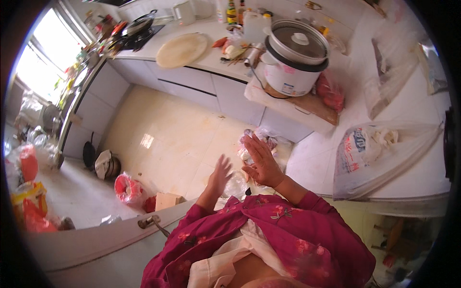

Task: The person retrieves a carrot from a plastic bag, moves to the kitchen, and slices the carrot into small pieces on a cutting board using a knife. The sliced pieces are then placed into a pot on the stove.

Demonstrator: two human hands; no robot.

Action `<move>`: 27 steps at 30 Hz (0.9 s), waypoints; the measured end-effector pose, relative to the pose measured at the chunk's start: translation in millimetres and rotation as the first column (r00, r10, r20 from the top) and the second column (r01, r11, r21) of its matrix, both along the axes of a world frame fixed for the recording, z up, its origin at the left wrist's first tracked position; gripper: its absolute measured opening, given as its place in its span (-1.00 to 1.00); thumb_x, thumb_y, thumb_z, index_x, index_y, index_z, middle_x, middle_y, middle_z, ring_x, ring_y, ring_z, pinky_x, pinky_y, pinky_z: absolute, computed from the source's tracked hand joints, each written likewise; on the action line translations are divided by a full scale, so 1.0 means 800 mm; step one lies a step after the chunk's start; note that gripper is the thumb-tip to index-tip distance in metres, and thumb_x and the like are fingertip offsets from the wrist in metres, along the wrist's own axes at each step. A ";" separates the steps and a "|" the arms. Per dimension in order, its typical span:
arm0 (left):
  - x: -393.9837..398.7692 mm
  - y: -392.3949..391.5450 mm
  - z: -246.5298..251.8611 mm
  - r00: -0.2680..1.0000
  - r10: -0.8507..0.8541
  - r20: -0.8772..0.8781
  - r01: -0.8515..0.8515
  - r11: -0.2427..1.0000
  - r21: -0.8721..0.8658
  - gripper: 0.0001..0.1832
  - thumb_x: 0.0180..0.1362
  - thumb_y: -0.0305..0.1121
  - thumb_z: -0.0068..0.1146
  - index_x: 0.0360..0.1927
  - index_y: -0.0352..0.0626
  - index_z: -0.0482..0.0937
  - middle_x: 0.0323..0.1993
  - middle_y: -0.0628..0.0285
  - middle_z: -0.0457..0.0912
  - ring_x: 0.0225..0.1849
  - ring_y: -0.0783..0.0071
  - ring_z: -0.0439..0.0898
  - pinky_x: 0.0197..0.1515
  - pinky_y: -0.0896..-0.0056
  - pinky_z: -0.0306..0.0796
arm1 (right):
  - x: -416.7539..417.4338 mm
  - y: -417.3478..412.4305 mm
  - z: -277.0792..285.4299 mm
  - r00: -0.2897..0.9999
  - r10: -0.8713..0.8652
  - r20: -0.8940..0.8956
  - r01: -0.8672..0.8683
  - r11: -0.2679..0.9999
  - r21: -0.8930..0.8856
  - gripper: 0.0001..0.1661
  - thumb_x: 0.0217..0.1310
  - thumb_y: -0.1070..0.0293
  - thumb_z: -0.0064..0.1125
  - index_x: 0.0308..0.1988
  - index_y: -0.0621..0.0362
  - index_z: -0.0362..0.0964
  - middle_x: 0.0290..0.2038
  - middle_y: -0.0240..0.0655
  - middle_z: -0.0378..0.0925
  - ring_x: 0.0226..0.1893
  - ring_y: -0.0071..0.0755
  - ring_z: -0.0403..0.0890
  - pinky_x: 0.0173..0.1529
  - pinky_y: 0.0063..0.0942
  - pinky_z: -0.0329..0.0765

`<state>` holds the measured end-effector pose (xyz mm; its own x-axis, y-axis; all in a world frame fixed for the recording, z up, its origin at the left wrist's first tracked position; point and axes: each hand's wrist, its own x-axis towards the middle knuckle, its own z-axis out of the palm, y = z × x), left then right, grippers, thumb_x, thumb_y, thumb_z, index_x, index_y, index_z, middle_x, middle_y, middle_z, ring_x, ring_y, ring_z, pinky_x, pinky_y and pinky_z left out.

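Both of my hands are raised in front of my chest, apart from each other and holding nothing. My left hand (219,174) is slightly blurred, its fingers spread over the tiled floor. My right hand (264,162) has its thumb away from the extended fingers. Behind and below the right hand lie crumpled plastic bags (268,135) on the floor, partly hidden by it. A clear plastic bag (236,183) shows between my wrists. Beyond the right hand, a large white rice cooker (290,77) with a glass lid stands on a wooden board (324,108).
A door with a metal handle (148,221) is at my left. A printed plastic bag (381,151) covers the right counter. A round board (182,49), a wok (138,25) and bottles (231,12) stand on the back counter. A red-lined bin (126,189) is on the floor.
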<state>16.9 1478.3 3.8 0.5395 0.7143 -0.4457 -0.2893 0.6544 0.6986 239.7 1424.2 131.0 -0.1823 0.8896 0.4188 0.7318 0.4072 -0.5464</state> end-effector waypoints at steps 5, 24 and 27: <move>0.111 -0.003 0.048 0.772 0.070 0.632 -0.086 0.996 -0.006 -0.28 0.41 0.25 -0.28 0.53 0.17 0.05 0.48 0.18 0.18 0.41 0.14 0.29 0.41 -0.08 0.16 | -0.036 0.030 -0.009 0.953 0.289 0.091 -0.287 0.957 -0.033 -0.13 0.37 -0.19 -0.05 0.43 0.15 0.07 0.45 -0.08 0.13 0.48 0.06 0.07 0.47 0.14 -0.09; -0.037 0.256 -0.002 0.900 0.425 0.096 -0.351 0.838 -0.417 -0.40 0.38 0.14 -0.13 0.33 0.00 0.29 0.31 0.17 0.43 0.32 0.21 0.42 0.33 -0.06 0.22 | 0.017 0.091 -0.225 0.982 -0.158 -0.107 0.089 0.875 -0.476 -0.35 0.25 0.27 0.20 0.25 0.35 0.30 0.17 0.14 0.43 0.21 0.14 0.43 0.30 -0.11 0.34; -0.064 0.306 -0.048 0.878 0.465 0.113 -0.368 0.806 -0.463 -0.47 0.40 0.06 -0.15 0.28 -0.03 0.33 0.27 0.16 0.46 0.31 0.21 0.43 0.33 -0.04 0.24 | -0.035 0.145 -0.200 0.992 -0.106 -0.061 0.045 0.781 -0.623 -0.44 0.24 0.24 0.18 0.16 0.32 0.40 0.06 0.10 0.50 0.12 0.16 0.49 0.22 -0.14 0.42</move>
<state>-34.1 1723.3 -34.8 0.3474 0.6644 -0.6617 -0.7087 0.6481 0.2786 211.6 1540.5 -29.2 -0.0928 0.9718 -0.2166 0.6827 -0.0963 -0.7244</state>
